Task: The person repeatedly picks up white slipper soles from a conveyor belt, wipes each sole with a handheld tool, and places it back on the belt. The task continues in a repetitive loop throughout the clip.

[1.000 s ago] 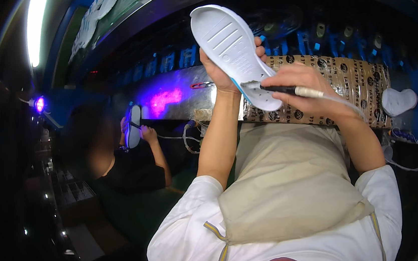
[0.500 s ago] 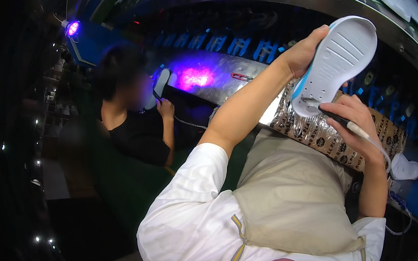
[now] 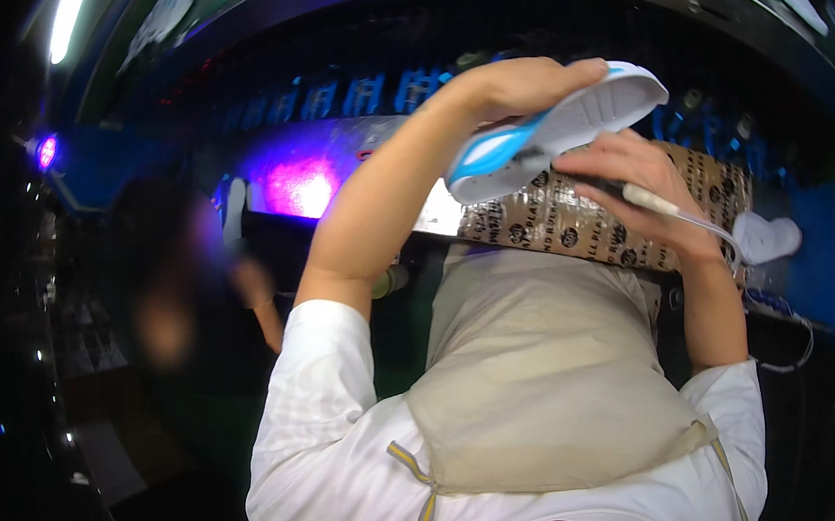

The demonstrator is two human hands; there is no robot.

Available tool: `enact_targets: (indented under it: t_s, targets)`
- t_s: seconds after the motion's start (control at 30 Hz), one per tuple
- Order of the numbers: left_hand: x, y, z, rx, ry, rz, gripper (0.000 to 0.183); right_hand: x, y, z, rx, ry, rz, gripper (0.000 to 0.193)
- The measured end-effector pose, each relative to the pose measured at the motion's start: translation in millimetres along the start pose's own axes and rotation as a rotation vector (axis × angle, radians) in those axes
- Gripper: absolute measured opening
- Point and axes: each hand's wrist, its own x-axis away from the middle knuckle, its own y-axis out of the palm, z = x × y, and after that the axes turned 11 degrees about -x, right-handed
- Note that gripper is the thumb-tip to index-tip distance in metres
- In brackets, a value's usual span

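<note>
My left hand (image 3: 533, 84) is closed over the far edge of a white and blue shoe sole (image 3: 590, 118), its thumb and fingers partly hidden behind the sole. The sole is held up in front of me, tilted so that its blue side wall shows. My right hand (image 3: 653, 178) grips a slim pen-like tool (image 3: 646, 200) with a dark handle, a pale rear end and a white cord. The tool's front end points at the sole's near end; whether it touches is too blurred to tell.
A printed cardboard sheet under clear film (image 3: 555, 222) lies below the sole, with a white sole-shaped piece (image 3: 767, 237) to its right. Blue holders (image 3: 361, 95) line up behind. At left, a blurred co-worker (image 3: 163, 275) sits near a purple-lit metal surface (image 3: 302, 186).
My left hand has tilted the sole, turning its face away and showing its blue side. Both hands and the tool appear further left; the whole view has shifted too.
</note>
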Motion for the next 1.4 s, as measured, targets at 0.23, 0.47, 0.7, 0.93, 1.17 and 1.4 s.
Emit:
enact_targets:
  t_s: [0.23, 0.47, 0.7, 0.93, 1.17, 1.4]
  targets:
    - [9, -8, -6, -0.115, -0.079, -0.052, 0.085, 10, -12, 2, -0.065, 0.093, -0.030, 0.031]
    - [24, -8, -14, 0.036, -0.094, -0.031, 0.082, 13, -20, 11, -0.008, 0.018, -0.068, 0.033]
    - [28, -7, -37, 0.149, -0.118, 0.032, 0.077, 13, -26, 14, 0.023, 0.023, -0.113, 0.030]
    - [27, 3, -81, 0.540, -0.039, 0.223, 0.078, 16, -18, 24, -0.119, 0.043, -0.144, 0.027]
    - [72, 41, -172, 1.553, 0.388, 0.492, 0.094, 51, -9, 63, -0.377, 0.393, 0.353, 0.030]
    - [141, 94, -224, 1.481, 0.222, 0.232, 0.072, 103, 33, 135, -0.521, 0.566, 0.512, 0.033]
